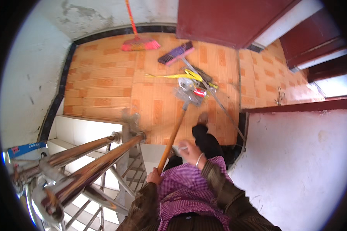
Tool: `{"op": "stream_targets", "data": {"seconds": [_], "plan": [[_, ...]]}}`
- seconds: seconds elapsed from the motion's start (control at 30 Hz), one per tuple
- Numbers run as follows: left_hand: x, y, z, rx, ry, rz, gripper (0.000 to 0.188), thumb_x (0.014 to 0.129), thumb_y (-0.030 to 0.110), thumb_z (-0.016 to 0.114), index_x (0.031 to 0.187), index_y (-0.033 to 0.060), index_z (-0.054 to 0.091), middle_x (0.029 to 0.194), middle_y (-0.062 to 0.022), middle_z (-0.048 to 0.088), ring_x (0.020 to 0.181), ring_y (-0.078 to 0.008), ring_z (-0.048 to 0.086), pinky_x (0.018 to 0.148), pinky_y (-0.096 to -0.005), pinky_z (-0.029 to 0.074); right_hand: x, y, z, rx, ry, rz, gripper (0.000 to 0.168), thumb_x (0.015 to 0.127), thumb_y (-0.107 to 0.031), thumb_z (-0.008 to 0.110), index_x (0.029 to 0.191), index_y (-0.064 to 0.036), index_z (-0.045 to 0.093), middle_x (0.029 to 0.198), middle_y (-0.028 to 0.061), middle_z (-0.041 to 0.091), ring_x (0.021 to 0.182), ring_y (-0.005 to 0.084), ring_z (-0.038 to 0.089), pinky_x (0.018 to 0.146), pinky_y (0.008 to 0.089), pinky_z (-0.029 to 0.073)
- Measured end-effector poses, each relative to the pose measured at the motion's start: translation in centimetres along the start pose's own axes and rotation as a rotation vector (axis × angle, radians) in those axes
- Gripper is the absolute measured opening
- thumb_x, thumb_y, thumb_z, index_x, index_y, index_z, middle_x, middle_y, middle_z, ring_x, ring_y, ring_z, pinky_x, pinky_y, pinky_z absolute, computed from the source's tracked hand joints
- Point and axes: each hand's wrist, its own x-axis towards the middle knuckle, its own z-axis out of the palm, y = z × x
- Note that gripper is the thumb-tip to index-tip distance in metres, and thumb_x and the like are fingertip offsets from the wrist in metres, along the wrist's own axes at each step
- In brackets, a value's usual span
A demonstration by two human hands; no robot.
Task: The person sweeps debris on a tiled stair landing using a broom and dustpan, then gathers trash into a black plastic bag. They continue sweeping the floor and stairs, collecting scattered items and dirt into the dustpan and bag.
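Observation:
My left hand (153, 176) grips the upper end of a wooden handle (173, 135) that slopes down to the floor. Its head lies hidden among a heap of litter. In that heap are clear plastic (188, 93), a red wrapper or can (200, 92), a yellow strap (179, 76) and dark debris. My right hand (189, 151), with a bangle at the wrist, is off the handle, blurred, its fingers apart and empty. A push broom with a purple and pink head (176, 54) lies beyond, its grey pole crossing the heap's right side.
A red broom (140, 44) leans at the far wall. On the left, a metal stair railing (98, 167) runs beside white steps (86, 130). A low white wall (295, 150) stands at the right, and dark red doors (219, 20) are beyond the tiled floor (104, 86).

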Motion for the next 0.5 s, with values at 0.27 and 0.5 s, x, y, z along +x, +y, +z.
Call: {"op": "stream_targets", "data": {"seconds": [0.27,0.5], "plan": [[-10.9,-2.7,-6.7,-0.042,0.097,0.014,0.034,0.088,0.027,0.042,0.116,0.0095,0.049,0.098,-0.0185,0.064,0.093,-0.0349,0.062,0.077,-0.0482,0.048,-3.8,-6.3,12.5,0.249,-0.261,0.088,0.022,0.088,-0.010,0.056,0.106,0.001,0.049,0.094,0.0085,0.061,0.075,0.0138,0.061,0.064,0.0247,0.051],[-12.6,-0.4,-3.2,-0.063,0.297,0.121,0.030,0.083,0.025,0.050,0.102,0.0050,0.061,0.094,-0.0138,0.067,0.088,-0.0298,0.065,0.071,-0.0445,0.052,-4.5,-13.8,14.5,-0.026,-0.856,-0.242,0.020,0.086,-0.014,0.057,0.102,-0.002,0.058,0.088,0.0116,0.067,0.084,0.0181,0.066,0.072,0.0306,0.052]]}}
